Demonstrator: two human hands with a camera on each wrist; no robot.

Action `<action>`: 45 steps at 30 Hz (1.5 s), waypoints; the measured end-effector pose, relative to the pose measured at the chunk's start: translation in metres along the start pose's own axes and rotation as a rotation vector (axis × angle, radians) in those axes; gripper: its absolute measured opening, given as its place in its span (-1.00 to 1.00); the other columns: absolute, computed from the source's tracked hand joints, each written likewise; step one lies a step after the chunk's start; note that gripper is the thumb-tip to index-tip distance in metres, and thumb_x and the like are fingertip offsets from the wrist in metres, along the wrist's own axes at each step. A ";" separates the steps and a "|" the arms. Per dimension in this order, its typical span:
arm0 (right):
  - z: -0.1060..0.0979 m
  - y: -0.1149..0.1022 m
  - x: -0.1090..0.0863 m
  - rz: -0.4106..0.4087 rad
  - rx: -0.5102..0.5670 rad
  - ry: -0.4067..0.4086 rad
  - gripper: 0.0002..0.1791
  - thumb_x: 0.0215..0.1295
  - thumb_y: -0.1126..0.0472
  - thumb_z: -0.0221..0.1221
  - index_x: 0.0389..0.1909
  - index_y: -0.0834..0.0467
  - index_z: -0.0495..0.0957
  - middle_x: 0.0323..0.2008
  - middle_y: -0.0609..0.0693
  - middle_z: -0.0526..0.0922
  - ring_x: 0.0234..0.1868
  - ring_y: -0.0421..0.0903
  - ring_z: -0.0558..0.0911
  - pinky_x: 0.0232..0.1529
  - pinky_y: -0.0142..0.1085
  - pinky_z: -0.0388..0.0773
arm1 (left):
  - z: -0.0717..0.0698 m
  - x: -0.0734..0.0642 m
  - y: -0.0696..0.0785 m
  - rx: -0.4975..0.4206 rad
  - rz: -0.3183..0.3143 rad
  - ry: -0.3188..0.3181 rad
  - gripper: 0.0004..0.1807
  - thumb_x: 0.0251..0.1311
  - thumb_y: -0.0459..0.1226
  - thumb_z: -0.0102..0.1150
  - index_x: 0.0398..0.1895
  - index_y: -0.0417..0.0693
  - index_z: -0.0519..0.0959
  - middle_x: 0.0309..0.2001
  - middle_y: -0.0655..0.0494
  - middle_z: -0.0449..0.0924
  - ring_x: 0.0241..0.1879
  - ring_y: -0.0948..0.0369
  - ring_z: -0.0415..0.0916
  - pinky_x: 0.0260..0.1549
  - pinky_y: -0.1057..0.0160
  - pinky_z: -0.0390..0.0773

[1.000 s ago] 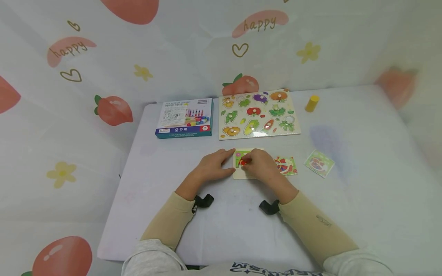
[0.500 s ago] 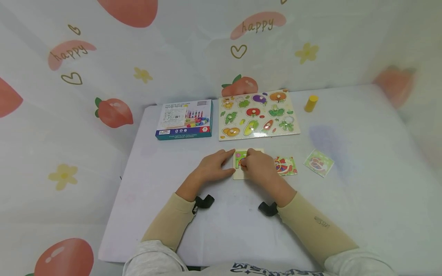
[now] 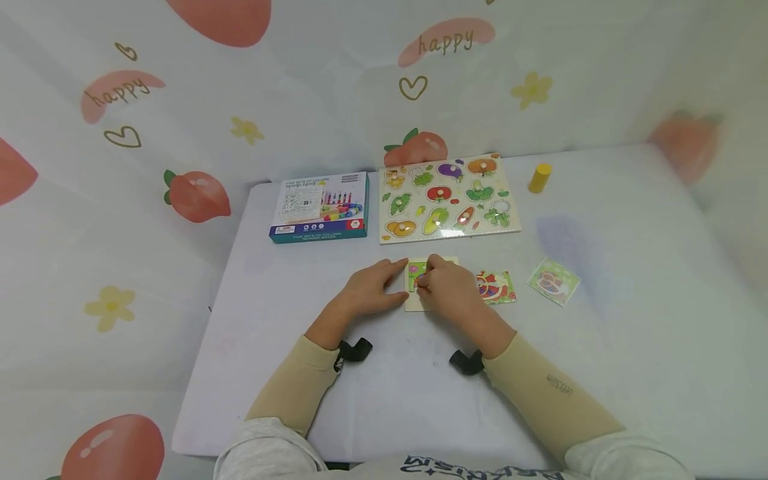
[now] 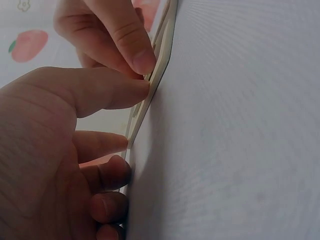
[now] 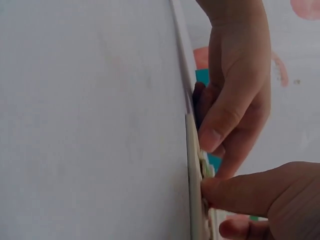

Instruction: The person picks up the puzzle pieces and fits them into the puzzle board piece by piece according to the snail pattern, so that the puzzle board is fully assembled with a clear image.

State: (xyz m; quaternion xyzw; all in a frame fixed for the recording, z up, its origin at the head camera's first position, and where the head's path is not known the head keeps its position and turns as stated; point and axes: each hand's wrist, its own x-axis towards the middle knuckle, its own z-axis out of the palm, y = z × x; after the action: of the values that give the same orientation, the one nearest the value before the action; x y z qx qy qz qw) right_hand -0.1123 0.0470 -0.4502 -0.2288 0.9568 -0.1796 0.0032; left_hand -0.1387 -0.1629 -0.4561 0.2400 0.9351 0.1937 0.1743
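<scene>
A small pale wooden jigsaw board [image 3: 415,305] lies flat in the head view, with a green printed puzzle piece [image 3: 414,269] in its upper left part. My left hand [image 3: 373,288] rests at its left side, index finger and thumb fairly straight and touching that edge. In the left wrist view the left thumb [image 4: 115,95] presses the rim. My right hand [image 3: 454,291] covers the board's right part. Its thumb and curled index finger pinch a small puzzle piece, mostly hidden beneath them. More printed pieces [image 3: 497,287] with a red and white picture lie right of the board.
Behind stand a boxed bead set [image 3: 320,208] and a large vegetable peg puzzle [image 3: 449,199]. A yellow cylinder [image 3: 540,179] is at the back right. A square picture card [image 3: 554,282] lies farther right on the white-covered table [image 3: 396,400].
My right hand has shifted slightly left, its fingers curling more over the board and hiding most of the red piece. The left hand stays in place.
</scene>
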 end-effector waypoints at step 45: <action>0.015 0.018 0.004 -0.153 0.069 0.122 -0.80 0.27 0.15 0.43 -0.09 -0.05 0.84 0.02 0.17 0.55 -0.05 0.18 0.49 -0.12 0.01 0.48 | 0.001 0.001 -0.001 0.001 -0.002 -0.014 -0.17 0.32 0.05 0.26 0.60 0.06 0.25 -0.24 0.12 0.40 -0.26 0.19 0.35 -0.33 0.21 0.34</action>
State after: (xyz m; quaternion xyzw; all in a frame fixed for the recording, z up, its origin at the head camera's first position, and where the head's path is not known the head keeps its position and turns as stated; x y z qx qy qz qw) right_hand -0.1220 0.0547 -0.4705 -0.2895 0.9282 -0.2256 -0.0608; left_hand -0.1399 -0.1627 -0.4575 0.2404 0.9343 0.1912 0.1811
